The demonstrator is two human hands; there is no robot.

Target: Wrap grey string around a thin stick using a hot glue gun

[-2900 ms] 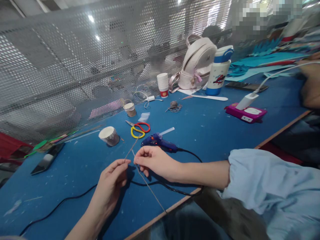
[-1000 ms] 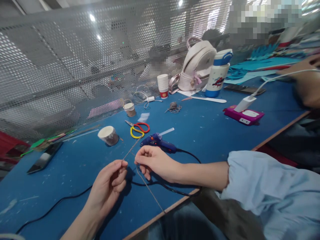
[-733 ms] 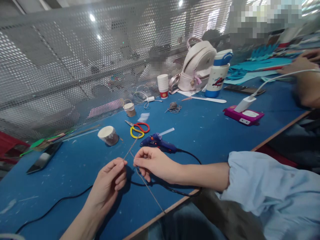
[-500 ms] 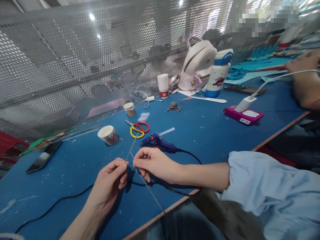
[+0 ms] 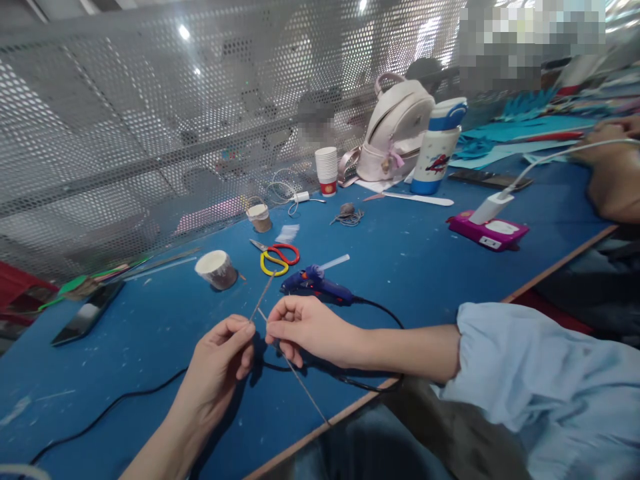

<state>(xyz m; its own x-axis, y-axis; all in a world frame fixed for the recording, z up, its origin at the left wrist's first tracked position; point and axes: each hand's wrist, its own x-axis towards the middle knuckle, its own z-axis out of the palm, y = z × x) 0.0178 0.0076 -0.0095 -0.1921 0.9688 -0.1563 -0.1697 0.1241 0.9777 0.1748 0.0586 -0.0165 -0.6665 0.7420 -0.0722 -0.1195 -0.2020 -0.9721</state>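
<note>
Over the near part of the blue table, my left hand [image 5: 217, 357] pinches a thin grey-brown yarn [image 5: 265, 293] between thumb and fingertips. A twisted-looking length of it sticks up and away past the fingertips. My right hand [image 5: 313, 330], just beside, pinches the yarn too, and a long tail [image 5: 307, 392] runs down to the table's edge. Whether it is one strand or two is hidden by the fingers. Beyond the hands lie a blue glue gun [image 5: 317, 285] with a clear glue stick in it and scissors [image 5: 275, 260] with red and yellow handles.
A white-topped small cup [image 5: 216, 270], a smaller handled one [image 5: 260, 219] and a yarn ball [image 5: 347, 212] stand farther back. A black cord [image 5: 115, 407] crosses the table. At right are a purple power strip [image 5: 487, 230], a bottle [image 5: 435, 150] and another person's arm [image 5: 615, 180].
The upper end of the yarn has tipped slightly lower, while my hands stay almost in place. The other person's hand at far right has shifted a little.
</note>
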